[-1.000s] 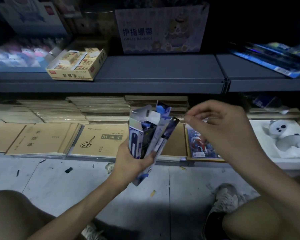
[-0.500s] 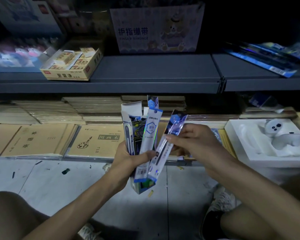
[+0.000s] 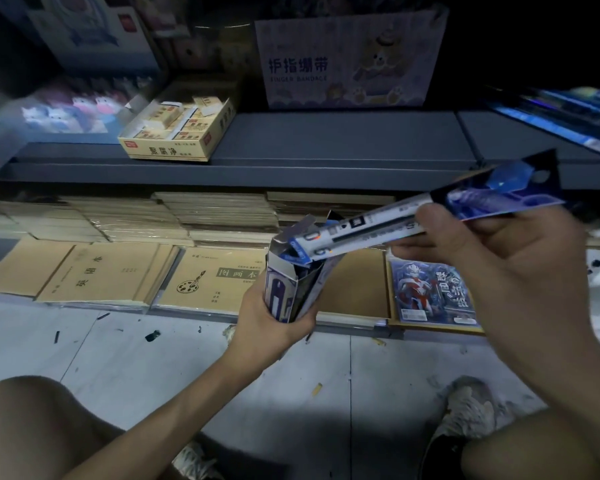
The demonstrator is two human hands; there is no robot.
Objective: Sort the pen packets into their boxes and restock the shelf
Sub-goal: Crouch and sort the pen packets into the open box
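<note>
I note: left hand grips the opened pen box upright. Right hand pinches one pen packet, tilted, its lower end at the box's open top.

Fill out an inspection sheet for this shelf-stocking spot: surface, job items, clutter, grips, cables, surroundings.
Surface: grey floor, scuffed, in front of a low shelf.
Job's things: open pen box held upright; one pen packet tilted, its lower end at the box's mouth.
Clutter: dark scrap and yellow bit on the floor.
Grips: left hand wrapped round the box; right hand pinching the packet near its blue header.
Cables: nothing seen.
Surroundings: eraser box and finger bandage box on the upper shelf; brown notebooks below.
</note>
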